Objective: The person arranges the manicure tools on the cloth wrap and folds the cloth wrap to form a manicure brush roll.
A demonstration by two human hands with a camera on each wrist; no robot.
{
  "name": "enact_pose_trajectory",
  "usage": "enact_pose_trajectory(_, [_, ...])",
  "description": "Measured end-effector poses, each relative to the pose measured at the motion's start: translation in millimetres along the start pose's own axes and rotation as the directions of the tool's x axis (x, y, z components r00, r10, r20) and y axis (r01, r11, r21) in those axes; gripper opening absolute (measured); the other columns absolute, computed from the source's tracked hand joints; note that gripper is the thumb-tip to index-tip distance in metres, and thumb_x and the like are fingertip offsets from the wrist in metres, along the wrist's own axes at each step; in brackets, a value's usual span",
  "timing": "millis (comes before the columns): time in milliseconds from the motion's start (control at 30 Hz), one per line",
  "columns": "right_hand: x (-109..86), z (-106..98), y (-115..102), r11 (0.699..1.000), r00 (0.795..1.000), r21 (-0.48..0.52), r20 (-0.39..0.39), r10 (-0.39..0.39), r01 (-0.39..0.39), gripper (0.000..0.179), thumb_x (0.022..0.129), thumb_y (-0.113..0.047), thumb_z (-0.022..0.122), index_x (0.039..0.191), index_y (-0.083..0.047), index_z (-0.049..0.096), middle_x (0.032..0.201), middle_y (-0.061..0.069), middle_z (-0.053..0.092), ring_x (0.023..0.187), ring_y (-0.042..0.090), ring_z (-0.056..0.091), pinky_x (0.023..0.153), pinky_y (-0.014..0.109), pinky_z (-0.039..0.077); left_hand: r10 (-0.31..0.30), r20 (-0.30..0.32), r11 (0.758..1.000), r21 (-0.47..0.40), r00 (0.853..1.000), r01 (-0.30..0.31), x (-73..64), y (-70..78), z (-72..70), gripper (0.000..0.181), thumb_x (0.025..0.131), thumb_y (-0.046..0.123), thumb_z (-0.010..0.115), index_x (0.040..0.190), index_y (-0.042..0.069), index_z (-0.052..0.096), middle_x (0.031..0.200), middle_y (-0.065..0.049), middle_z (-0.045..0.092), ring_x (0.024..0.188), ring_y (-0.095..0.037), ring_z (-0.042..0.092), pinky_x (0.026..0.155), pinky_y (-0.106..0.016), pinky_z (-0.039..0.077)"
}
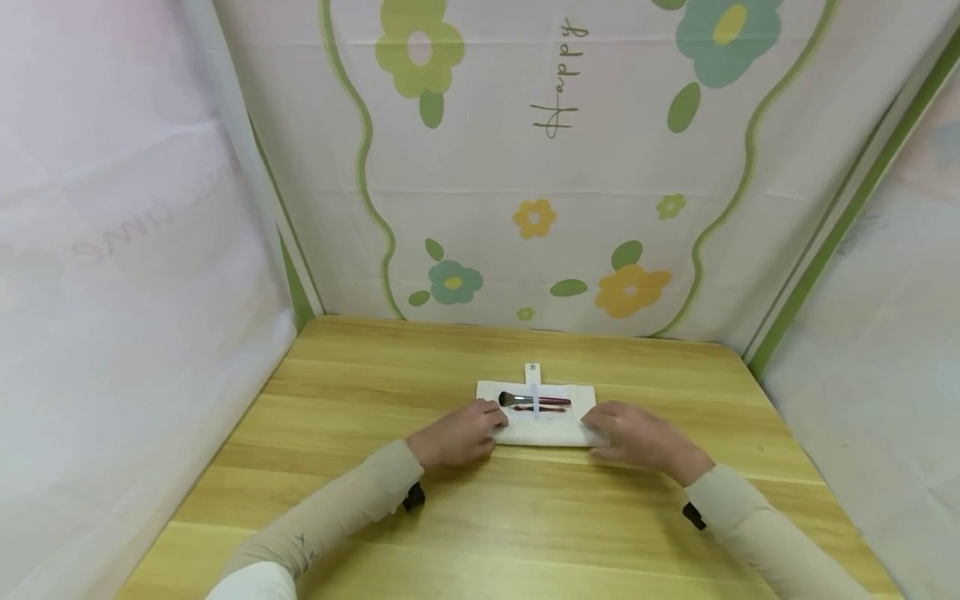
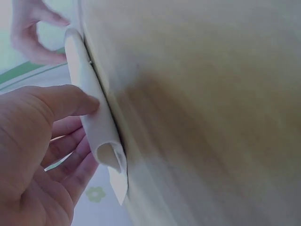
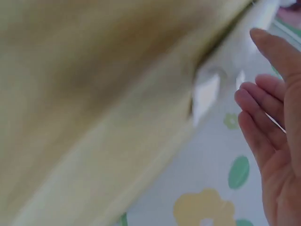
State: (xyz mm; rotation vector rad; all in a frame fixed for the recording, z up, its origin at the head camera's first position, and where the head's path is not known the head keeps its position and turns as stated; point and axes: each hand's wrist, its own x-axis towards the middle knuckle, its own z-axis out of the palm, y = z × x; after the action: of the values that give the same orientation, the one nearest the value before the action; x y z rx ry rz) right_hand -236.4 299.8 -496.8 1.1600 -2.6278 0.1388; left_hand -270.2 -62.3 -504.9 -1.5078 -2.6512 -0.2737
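A white fabric brush roll [image 1: 547,432] lies partly rolled on the wooden table, its near edge curled into a tube. On its flat part are a makeup brush [image 1: 517,400] with dark bristles and a dark red handle, and a thinner dark red tool below it. A translucent band crosses both. From the far edge sticks out a strap [image 1: 532,374] with a metal snap. My left hand [image 2: 42,141] pinches the tube's left end, thumb on top and fingers behind. My right hand [image 3: 282,127] is at the right end, fingers nearly straight, thumb spread apart from them.
The wooden table [image 1: 360,367] reaches back to a hanging cloth [image 1: 487,167] printed with flowers and lettering. More pale cloth hangs along the left [image 1: 135,250] and right sides. A dark device [image 1: 414,497] is strapped under each wrist.
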Motion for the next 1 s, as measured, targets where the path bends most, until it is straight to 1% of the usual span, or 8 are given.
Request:
enact_pose_trajectory(167, [-0.2,11,-3,1.0,0.998,-0.031,0.059,-0.002,0.004,0.042,0.088,-0.026,0.087,0.122,-0.004,0.074,0.118,0.01,0.073,0.105,0.025,0.072,0.086,0.039,0.063,-0.034,0.045,0.999,-0.018,0.998,0.034,-2.2,-4.4,-3.5,0.031,0.095,0.013,0.076,0.125,0.008,0.07,0.124,-0.006,0.07,0.112,-0.018,0.065,0.1,-0.029,0.056])
enact_pose_trajectory(267, [1.7,12,-2,0.999,0.996,0.03,0.077,0.041,-0.044,0.035,0.089,-0.018,0.085,0.119,-0.004,0.074,0.116,0.01,0.074,0.105,0.025,0.072,0.088,0.04,0.062,-0.06,0.071,0.996,-0.069,0.996,0.065,-3.4,-9.6,-4.1,0.032,0.094,0.013,0.077,0.126,0.01,0.07,0.125,-0.004,0.07,0.112,-0.015,0.065,0.1,-0.028,0.056])
enact_pose_trajectory(367, [5.7,9,2,0.985,0.988,0.128,0.12,0.097,-0.112,0.03,0.092,-0.015,0.082,0.118,-0.005,0.075,0.117,0.008,0.075,0.107,0.023,0.072,0.09,0.042,0.061,-0.08,0.086,0.979,-0.183,0.993,0.095,-3.5,-17.5,-4.5,0.03,0.095,0.012,0.074,0.125,0.011,0.072,0.124,-0.002,0.071,0.109,-0.011,0.063,0.097,-0.026,0.056])
enact_pose_trajectory(433, [9.9,7,7,0.969,0.982,0.201,0.146,0.119,-0.147,0.027,0.093,-0.015,0.08,0.119,-0.007,0.075,0.118,0.007,0.076,0.108,0.022,0.072,0.091,0.043,0.061,-0.094,0.096,0.947,-0.299,0.991,0.119,-3.5,-23.8,-6.2,0.026,0.096,0.011,0.071,0.123,0.01,0.072,0.122,-0.002,0.072,0.104,-0.01,0.062,0.094,-0.026,0.055])
enact_pose_trajectory(567, [19.4,4,22,0.905,0.968,0.368,0.206,0.144,-0.213,0.024,0.098,-0.019,0.076,0.12,-0.01,0.076,0.118,0.005,0.077,0.107,0.018,0.073,0.09,0.04,0.061,-0.124,0.127,0.848,-0.502,0.984,0.171,-3.3,-39.5,-8.4,0.021,0.101,0.013,0.067,0.121,0.01,0.073,0.116,-0.001,0.073,0.096,-0.01,0.06,0.087,-0.026,0.054])
enact_pose_trajectory(700, [28.0,5,38,0.809,0.941,0.495,0.269,0.207,-0.319,0.025,0.101,-0.026,0.073,0.121,-0.011,0.077,0.118,0.006,0.077,0.099,0.012,0.069,0.086,0.032,0.059,-0.195,0.161,0.731,-0.634,0.967,0.253,-2.8,-54.3,-7.9,0.021,0.105,0.021,0.066,0.122,0.012,0.073,0.112,-0.001,0.072,0.093,-0.011,0.058,0.083,-0.028,0.052])
enact_pose_trajectory(900, [34.3,10,55,0.664,0.868,0.56,0.346,0.357,-0.496,0.033,0.105,-0.034,0.067,0.124,-0.009,0.076,0.13,0.015,0.073,0.107,0.018,0.067,0.088,0.031,0.055,-0.341,0.231,0.515,-0.765,0.911,0.386,4.5,-63.1,-9.5,0.027,0.109,0.028,0.06,0.121,0.008,0.073,0.106,-0.008,0.068,0.093,-0.022,0.067,0.08,-0.036,0.057])
enact_pose_trajectory(1000, [34.5,13,60,0.598,0.826,0.569,0.382,0.415,-0.564,0.037,0.107,-0.036,0.063,0.125,-0.006,0.075,0.135,0.019,0.07,0.118,0.027,0.066,0.093,0.035,0.056,-0.389,0.251,0.446,-0.791,0.886,0.419,9.7,-63.8,-8.9,0.028,0.11,0.026,0.057,0.116,0.004,0.073,0.103,-0.01,0.068,0.092,-0.026,0.069,0.078,-0.038,0.059])
